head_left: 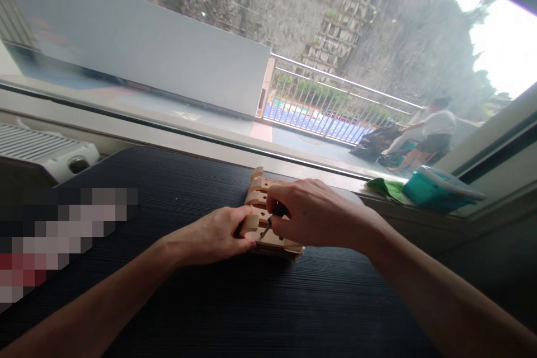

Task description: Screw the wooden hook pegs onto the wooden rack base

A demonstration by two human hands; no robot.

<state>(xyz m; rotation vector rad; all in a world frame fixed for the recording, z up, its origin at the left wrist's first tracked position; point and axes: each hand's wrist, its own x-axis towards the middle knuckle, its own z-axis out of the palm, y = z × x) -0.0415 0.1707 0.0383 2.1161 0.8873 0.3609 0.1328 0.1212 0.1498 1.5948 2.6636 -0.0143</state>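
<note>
A small light-wood assembly of several stacked curved pieces rests on the dark ribbed tabletop near the window. My left hand is closed around the nearest wooden piece at the assembly's left front. My right hand pinches a small black-handled tool whose thin metal tip points down into the wood between both hands. The lower part of the assembly is hidden behind my fingers.
A teal box with a pale lid and a green cloth sit on the window sill at right. A white ribbed radiator stands at left. Outside the glass, a person sits by a railing.
</note>
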